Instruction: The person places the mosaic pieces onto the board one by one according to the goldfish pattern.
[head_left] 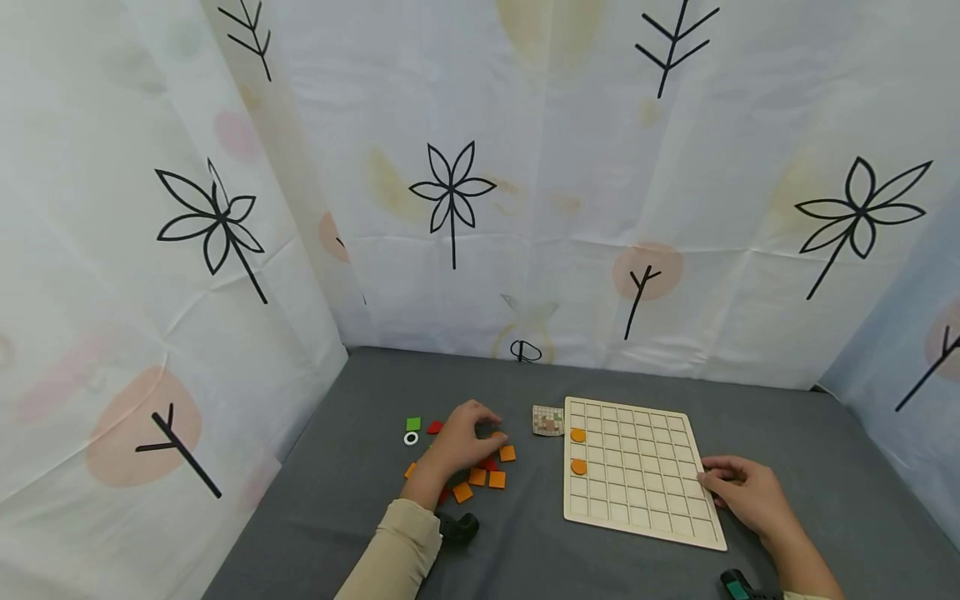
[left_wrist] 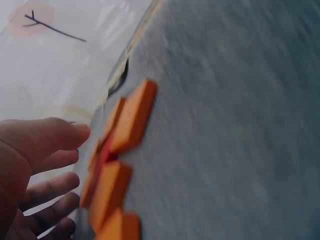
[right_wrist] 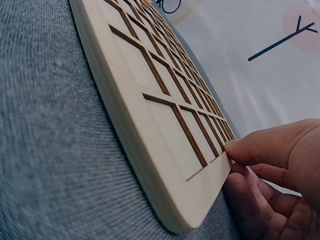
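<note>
My left hand (head_left: 465,437) hovers over a loose group of orange square tiles (head_left: 497,480) and red pieces (head_left: 435,427). Its thumb and fingers are apart; in the left wrist view nothing shows between them, and orange tiles (left_wrist: 132,117) lie just beyond the fingertips. A light wooden grid board (head_left: 637,467) lies to the right, with two orange round pieces (head_left: 579,467) in its left column. At the board's right edge, my right hand (head_left: 750,496) pinches the rim, thumb on top and fingers against the side and below. Part of the pile is hidden by the left hand.
A small patterned card (head_left: 548,421) lies against the board's left edge. A green square (head_left: 413,424) and a white ring (head_left: 411,438) sit left of the pile. Printed white curtains (head_left: 555,208) stand behind the grey table (head_left: 517,550).
</note>
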